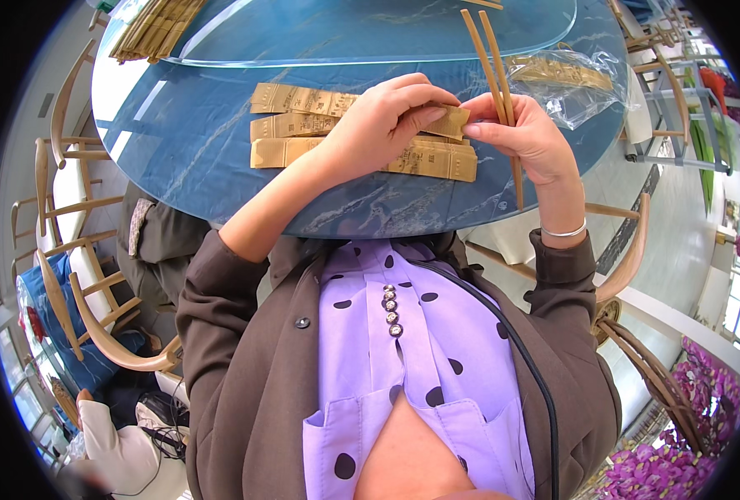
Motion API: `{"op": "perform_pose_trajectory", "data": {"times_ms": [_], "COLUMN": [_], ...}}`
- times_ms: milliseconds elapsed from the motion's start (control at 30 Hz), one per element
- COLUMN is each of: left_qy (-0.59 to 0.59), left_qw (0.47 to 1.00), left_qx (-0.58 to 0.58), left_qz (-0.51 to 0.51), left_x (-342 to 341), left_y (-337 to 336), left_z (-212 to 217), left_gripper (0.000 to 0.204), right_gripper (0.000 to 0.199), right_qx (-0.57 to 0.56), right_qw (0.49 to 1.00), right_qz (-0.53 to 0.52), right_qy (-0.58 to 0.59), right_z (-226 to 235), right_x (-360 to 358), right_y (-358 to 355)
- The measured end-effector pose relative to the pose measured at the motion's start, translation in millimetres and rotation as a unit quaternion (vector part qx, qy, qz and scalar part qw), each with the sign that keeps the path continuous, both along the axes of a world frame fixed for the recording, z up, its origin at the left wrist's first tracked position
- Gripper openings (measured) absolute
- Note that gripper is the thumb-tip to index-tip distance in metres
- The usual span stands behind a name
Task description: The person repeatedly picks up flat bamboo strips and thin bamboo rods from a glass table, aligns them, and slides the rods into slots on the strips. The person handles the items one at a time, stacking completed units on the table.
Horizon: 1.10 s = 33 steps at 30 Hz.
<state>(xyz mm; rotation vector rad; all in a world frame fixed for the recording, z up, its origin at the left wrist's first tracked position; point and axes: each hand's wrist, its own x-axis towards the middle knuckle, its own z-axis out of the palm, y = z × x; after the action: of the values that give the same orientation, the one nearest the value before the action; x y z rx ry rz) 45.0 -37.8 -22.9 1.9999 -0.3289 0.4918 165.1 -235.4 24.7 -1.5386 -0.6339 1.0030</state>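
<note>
Three brown paper chopstick sleeves lie side by side on the blue marbled table [345,208]: a far one [299,99], a middle one [287,127] and a near one [437,160]. My left hand [378,125] reaches across them, its fingers closed on the middle sleeve near its right end. My right hand [537,142] pinches that same end between thumb and forefinger. A pair of wooden chopsticks [497,71] is also held in my right hand, tips pointing away from me. Whether they touch the sleeve's opening cannot be made out.
A stack of similar paper sleeves [157,29] lies at the far left. The raised glass turntable [370,63] covers the table's far part. To the right is a clear plastic bag [574,108] with brown sleeves in it. Wooden chairs [107,333] stand around.
</note>
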Motion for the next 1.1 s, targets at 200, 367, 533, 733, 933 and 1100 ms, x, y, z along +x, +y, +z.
{"op": "perform_pose_trajectory", "data": {"times_ms": [200, 367, 533, 733, 933, 1100], "left_qy": [0.056, 0.047, 0.055, 0.067, 0.055, 0.049], "left_qw": [0.996, 0.991, 0.989, 0.991, 0.996, 0.993], "left_qx": [-0.068, -0.122, -0.134, -0.117, -0.069, -0.102], "left_qz": [0.02, 0.009, 0.001, 0.003, 0.021, 0.017], "left_x": [-3, -2, 1, -2, -5, -5], "left_y": [-1, -2, 0, 0, 0, -4], "left_z": [5, 1, -4, -1, 6, 6], "left_gripper": [0.011, 0.01, 0.009, 0.01, 0.012, 0.015], "right_gripper": [0.023, 0.025, 0.025, 0.024, 0.022, 0.023], "right_qx": [0.005, -0.019, -0.017, 0.006, -0.012, -0.006], "right_qw": [0.999, 1.0, 1.0, 1.0, 0.999, 0.996], "right_qz": [-0.028, -0.003, -0.004, -0.005, -0.032, -0.043], "right_qy": [-0.033, -0.016, -0.007, -0.023, -0.02, -0.073], "right_z": [0, 6, 6, -2, -3, -7], "right_x": [-7, -5, -5, -6, -9, -12], "right_y": [4, 4, 5, 7, 10, 13]}}
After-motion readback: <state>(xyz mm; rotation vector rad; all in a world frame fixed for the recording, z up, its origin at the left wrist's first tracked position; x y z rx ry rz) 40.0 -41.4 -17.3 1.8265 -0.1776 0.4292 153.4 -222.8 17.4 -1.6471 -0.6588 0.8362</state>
